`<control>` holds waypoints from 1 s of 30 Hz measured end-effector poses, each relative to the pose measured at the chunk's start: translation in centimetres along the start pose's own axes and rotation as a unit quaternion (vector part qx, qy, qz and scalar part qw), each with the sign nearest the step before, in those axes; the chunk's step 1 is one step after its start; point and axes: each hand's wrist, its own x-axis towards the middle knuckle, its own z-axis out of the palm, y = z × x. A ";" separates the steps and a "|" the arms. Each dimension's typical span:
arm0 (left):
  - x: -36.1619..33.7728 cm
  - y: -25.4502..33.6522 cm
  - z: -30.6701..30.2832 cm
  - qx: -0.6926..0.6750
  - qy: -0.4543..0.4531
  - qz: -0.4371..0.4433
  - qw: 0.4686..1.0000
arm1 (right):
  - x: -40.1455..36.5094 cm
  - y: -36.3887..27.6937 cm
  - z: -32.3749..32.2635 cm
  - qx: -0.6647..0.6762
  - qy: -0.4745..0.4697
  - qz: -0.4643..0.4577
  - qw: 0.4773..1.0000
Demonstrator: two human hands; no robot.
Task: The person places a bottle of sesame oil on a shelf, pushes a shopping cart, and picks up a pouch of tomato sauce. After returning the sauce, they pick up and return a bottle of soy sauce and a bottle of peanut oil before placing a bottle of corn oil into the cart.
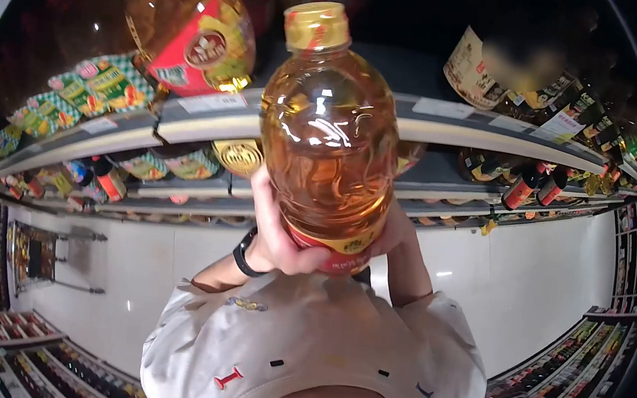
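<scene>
A large clear bottle of amber cooking oil (329, 137) with a yellow cap fills the middle of the head view, held upright in front of my chest. Its red and yellow label sits low on the body. My left hand (279, 234), with a black band at the wrist, wraps around the bottle's lower left side, thumb over the label. On the lower right side, my right hand (396, 231) grips the bottle too; its fingers are partly hidden behind it. Just beyond the bottle runs the shelf edge (436, 134) with price tags.
Another big oil bottle (202, 48) with a red label stands on the shelf at the upper left. Dark bottles (524, 187) line the lower shelf at right. A shopping cart (33, 257) stands on the pale floor at left. More stocked shelves (572, 385) rise behind me.
</scene>
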 end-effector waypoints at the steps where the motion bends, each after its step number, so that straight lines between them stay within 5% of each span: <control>1: -1.4 -0.8 0.8 -0.002 -0.024 0.007 1.000 | -0.6 -0.8 -1.0 -0.040 -0.043 0.010 0.998; 2: -2.4 -0.9 1.7 -0.004 -0.051 0.018 0.999 | -0.9 -1.6 -2.1 -0.080 -0.088 0.014 0.993; 3: -4.4 0.7 3.1 -0.017 0.049 -0.202 0.978 | -1.3 -1.9 -2.8 -0.073 -0.109 0.011 0.991; 4: -5.4 0.6 4.6 -0.008 0.051 -0.218 0.975 | -2.1 -1.7 -3.4 -0.056 -0.108 0.017 0.992; 6: -7.6 -0.6 7.6 0.019 0.174 -0.169 0.970 | -3.6 -1.2 -5.0 -0.013 -0.143 0.057 0.988; 11: -8.6 0.1 10.0 0.034 0.189 -0.279 0.941 | -6.4 2.9 -7.2 0.052 -0.161 0.061 0.984; 17: -10.3 0.4 9.8 0.009 0.275 -0.298 0.914 | -6.8 4.2 -6.1 0.068 -0.175 0.111 0.976; 30: -14.9 1.5 -0.9 -0.079 0.221 -0.367 0.900 | -6.3 10.2 1.9 -0.030 -0.094 0.203 0.974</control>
